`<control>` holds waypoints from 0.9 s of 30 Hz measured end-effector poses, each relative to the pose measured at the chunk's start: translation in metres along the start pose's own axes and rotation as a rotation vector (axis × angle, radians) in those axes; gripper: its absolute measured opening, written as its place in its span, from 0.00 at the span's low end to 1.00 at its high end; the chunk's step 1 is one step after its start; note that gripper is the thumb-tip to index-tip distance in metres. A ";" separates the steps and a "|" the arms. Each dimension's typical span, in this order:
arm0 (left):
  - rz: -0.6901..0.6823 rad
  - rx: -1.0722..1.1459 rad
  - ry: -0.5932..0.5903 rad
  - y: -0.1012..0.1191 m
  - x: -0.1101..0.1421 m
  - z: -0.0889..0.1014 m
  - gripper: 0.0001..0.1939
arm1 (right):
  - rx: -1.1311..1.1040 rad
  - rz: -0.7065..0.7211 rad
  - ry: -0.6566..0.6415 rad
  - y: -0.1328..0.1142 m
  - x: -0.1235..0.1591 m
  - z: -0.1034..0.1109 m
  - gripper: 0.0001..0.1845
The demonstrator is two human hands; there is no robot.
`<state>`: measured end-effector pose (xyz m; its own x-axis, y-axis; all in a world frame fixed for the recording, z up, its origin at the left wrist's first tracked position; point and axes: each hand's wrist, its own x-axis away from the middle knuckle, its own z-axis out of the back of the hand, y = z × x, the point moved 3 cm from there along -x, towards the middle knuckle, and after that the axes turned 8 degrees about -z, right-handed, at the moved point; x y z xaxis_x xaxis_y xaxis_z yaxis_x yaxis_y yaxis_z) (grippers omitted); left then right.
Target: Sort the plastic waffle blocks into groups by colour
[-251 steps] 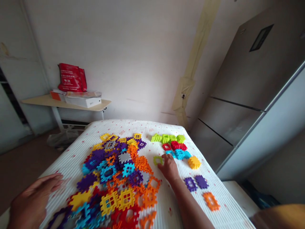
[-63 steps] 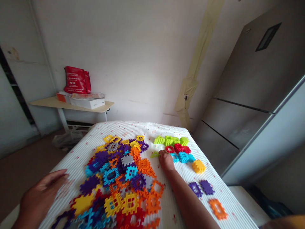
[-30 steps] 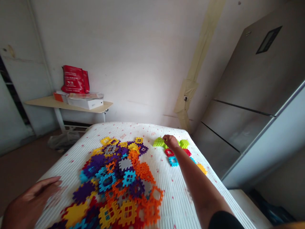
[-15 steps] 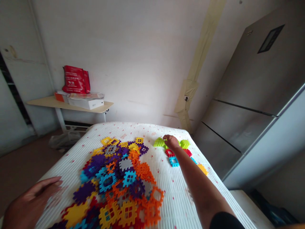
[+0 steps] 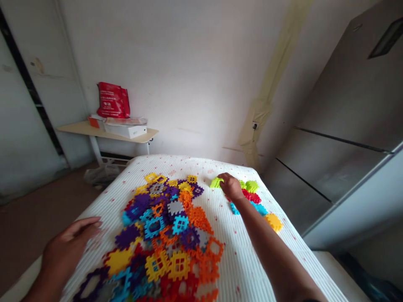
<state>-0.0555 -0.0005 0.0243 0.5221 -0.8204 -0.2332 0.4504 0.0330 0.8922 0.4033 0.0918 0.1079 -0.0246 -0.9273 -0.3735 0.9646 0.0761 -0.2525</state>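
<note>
A big heap of flat plastic interlocking tiles [image 5: 170,235] in orange, purple, blue, yellow, grey and red lies on a white ribbed mattress [image 5: 195,167]. My right hand [image 5: 231,186] reaches to the far right side and rests on the row of lime green tiles [image 5: 217,183]; whether it grips one I cannot tell. Beside it lie small groups of red tiles [image 5: 252,196], blue tiles [image 5: 260,208] and yellow tiles [image 5: 273,221]. My left hand [image 5: 69,247] lies flat on the mattress by the heap's left edge, fingers spread, holding nothing.
A small wooden side table [image 5: 107,132] with a red bag [image 5: 112,100] and a white box [image 5: 126,131] stands at the back left wall. A grey refrigerator [image 5: 343,121] stands to the right of the mattress. A plastic bag [image 5: 100,176] lies on the floor.
My right hand carried a lime green tile from near the heap up to the green row at the far right and now rests there. The view has shifted slightly left.
</note>
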 end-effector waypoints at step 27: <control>0.077 0.278 0.021 0.001 0.011 -0.008 0.15 | -0.195 0.938 -0.274 -0.170 0.218 -0.021 0.09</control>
<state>-0.0431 -0.0049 0.0195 0.5631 -0.8095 -0.1665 0.1951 -0.0656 0.9786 0.2286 -0.1156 0.0506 0.8105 -0.5120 -0.2846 0.5022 0.8574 -0.1124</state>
